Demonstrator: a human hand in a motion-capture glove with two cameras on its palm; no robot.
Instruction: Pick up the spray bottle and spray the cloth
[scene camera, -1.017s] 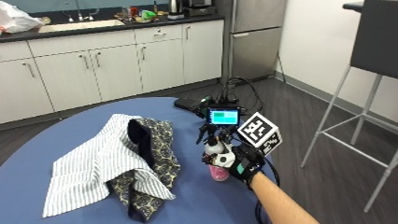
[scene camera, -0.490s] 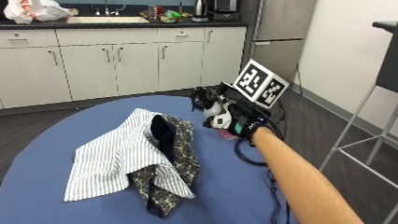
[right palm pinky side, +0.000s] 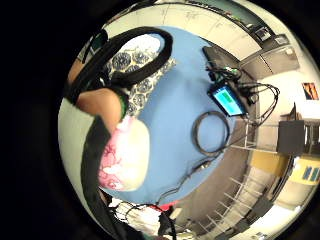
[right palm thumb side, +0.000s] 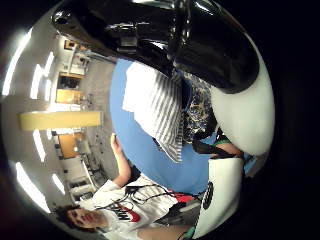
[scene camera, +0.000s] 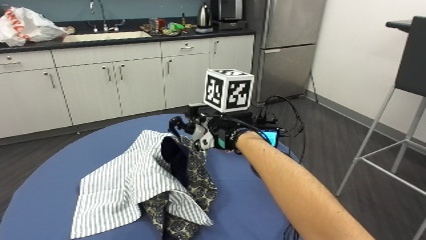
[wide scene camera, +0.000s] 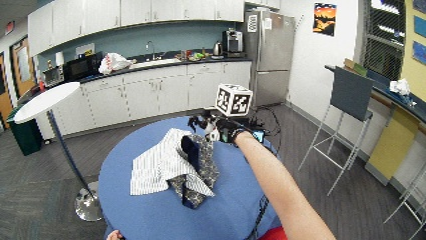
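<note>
The gloved right hand (scene camera: 223, 137) is holding the spray bottle (scene camera: 200, 131) in the air above the round blue bench (scene camera: 40, 200), with its fingers wrapped around the bottle's neck and body. The bottle is showing a black spray head (right palm thumb side: 165, 35) and a whitish body with a pink pattern (right palm pinky side: 122, 160); both palm views are largely filled by it, which fits a bottle lying against the palm. The nozzle is facing the cloth (scene camera: 133, 185), a heap of white striped fabric, a patterned dark fabric and a dark blue fold, which is lying on the bench below and to one side of the bottle and not touching it.

The pick-up step appears finished, since the bottle is clear of the bench. The step in hand is judged to be aiming, with the nozzle close to the near edge of the heap. No mist is visible, and whether a finger is lying on the trigger cannot be told.

The next move calls for squeezing the trigger while the nozzle is kept pointed down at the fabric, not past it toward the small lit screen (right palm pinky side: 227, 99) and coiled cable (right palm pinky side: 211, 134) lying on the bench beside the hand.
</note>
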